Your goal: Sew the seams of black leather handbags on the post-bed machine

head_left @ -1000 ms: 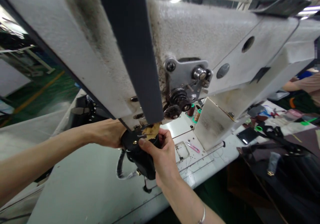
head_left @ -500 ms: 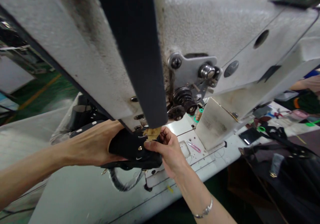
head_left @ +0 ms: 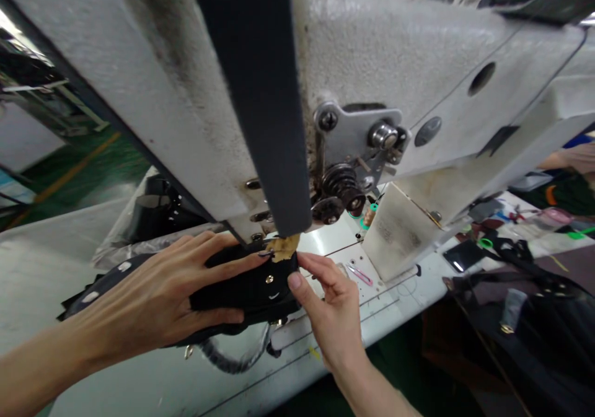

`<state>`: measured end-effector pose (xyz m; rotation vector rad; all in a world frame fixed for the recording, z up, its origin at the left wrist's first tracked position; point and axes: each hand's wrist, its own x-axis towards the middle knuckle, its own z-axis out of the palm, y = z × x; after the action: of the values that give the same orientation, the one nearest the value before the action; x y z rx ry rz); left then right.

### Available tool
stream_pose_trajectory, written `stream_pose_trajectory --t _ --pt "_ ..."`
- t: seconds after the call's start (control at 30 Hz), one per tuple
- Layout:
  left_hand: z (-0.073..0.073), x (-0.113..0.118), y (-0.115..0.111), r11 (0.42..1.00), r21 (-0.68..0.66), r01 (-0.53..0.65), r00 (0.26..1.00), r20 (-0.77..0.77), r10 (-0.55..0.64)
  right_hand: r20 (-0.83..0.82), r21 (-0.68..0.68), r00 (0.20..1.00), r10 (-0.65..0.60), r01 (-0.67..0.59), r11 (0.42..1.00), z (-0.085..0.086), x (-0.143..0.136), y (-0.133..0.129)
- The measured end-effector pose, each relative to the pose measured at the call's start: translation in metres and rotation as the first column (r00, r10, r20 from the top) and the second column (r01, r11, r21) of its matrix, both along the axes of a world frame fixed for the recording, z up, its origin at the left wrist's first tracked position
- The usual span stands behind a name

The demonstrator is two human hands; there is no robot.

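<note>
A black bag (head_left: 232,293) with small metal studs lies under the head of a sewing machine (head_left: 372,51). A handle (head_left: 235,361), seemingly wrapped in clear film, hangs from its near side. My left hand (head_left: 181,287) rests across the bag with fingers spread, its index fingertip close to a worn tan piece (head_left: 282,248) below the machine's dark upright bar (head_left: 260,107). At the bag's right end, my right hand (head_left: 332,305) pinches the edge between thumb and fingers. The needle area is hidden behind the bar.
Pink-handled thread snips (head_left: 359,274) and a tan thread spool (head_left: 369,215) are right of the bag. Farther right are a phone (head_left: 465,255) and another dark bag (head_left: 534,330). A plastic-wrapped black item (head_left: 155,209) sits behind my left hand. Another person's arm (head_left: 574,158) shows at the right edge.
My left hand has shifted from gripping the bag's left part to lying spread over it. My right hand has slid right and down to the bag's end edge.
</note>
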<state>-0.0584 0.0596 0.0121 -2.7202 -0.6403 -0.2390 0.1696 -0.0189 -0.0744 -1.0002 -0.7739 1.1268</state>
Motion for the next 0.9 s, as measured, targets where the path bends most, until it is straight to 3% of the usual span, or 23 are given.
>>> stream_pose_trajectory --t 0.17,0.4,0.57,0.73,0.9 --pt "-0.005 0.000 -0.009 0.996 -0.042 -0.078 0.997 0.003 0.078 0.068 -0.065 0.996 0.056 -0.051 0.997 0.003 -0.001 -0.019" --pt "-0.022 -0.007 -0.009 0.988 -0.087 -0.126 0.991 0.025 0.129 0.227 0.072 0.973 0.046 -0.064 0.995 0.013 -0.002 -0.019" --pt "-0.027 -0.007 -0.008 0.986 -0.037 -0.162 0.986 0.044 0.164 0.252 0.064 0.966 0.061 -0.079 0.995 0.017 -0.002 -0.017" --pt "-0.024 -0.002 -0.007 0.989 -0.028 -0.146 0.986 0.079 0.148 0.189 0.037 0.979 0.081 -0.090 0.995 0.018 -0.004 -0.011" --pt "-0.021 -0.001 -0.010 0.981 -0.050 -0.186 0.980 0.069 0.189 -0.046 -0.026 0.998 0.051 -0.052 0.998 0.013 -0.011 -0.007"
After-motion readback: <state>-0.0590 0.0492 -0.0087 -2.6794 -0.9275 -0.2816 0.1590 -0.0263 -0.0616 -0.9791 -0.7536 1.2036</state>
